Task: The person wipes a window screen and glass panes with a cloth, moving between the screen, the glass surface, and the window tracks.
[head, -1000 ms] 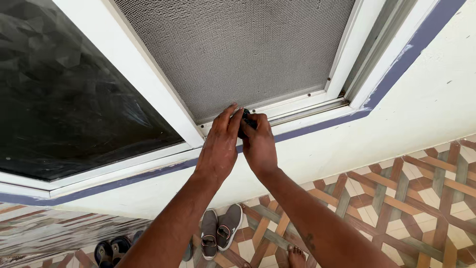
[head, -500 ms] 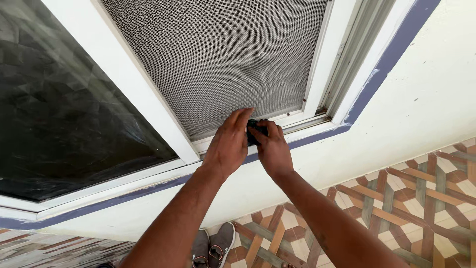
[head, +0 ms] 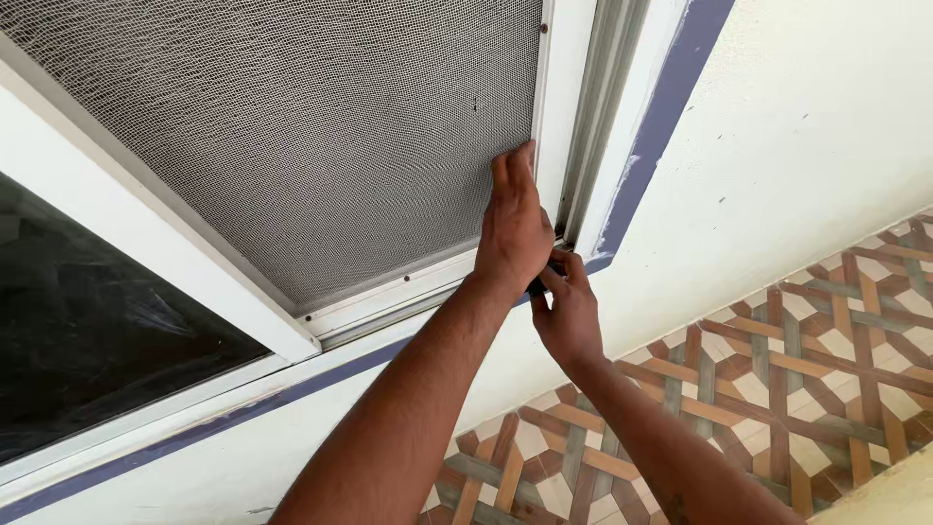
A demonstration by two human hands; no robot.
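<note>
The person stands close to a window, both arms raised to the lower right corner of a grey mesh screen (head: 321, 146) set in a white frame (head: 398, 290).

The left hand (head: 515, 228) lies flat against the mesh, fingers (head: 512, 175) straight, held together and pointing up along the right upright of the frame — the palm presses on the screen just above the bottom rail. It grips nothing.

The right hand (head: 566, 316) sits just below and to the right of the left, the two touching near the left wrist. Its fingers curl round a small dark object (head: 540, 284) at the very corner of the frame, where the bottom rail meets the upright. Most of that object is hidden behind the left hand, so I cannot tell what it is — only that it is dark and pinched between thumb and fingers.

To the right of the frame runs a track of white channels (head: 607, 117), then a blue-grey painted band (head: 666, 107) edging the cream wall (head: 807, 146). Left of the mesh is a dark glass pane (head: 87, 321). Below, the floor (head: 777, 379) is tiled in a woven pattern of brown, green and cream strips.
</note>
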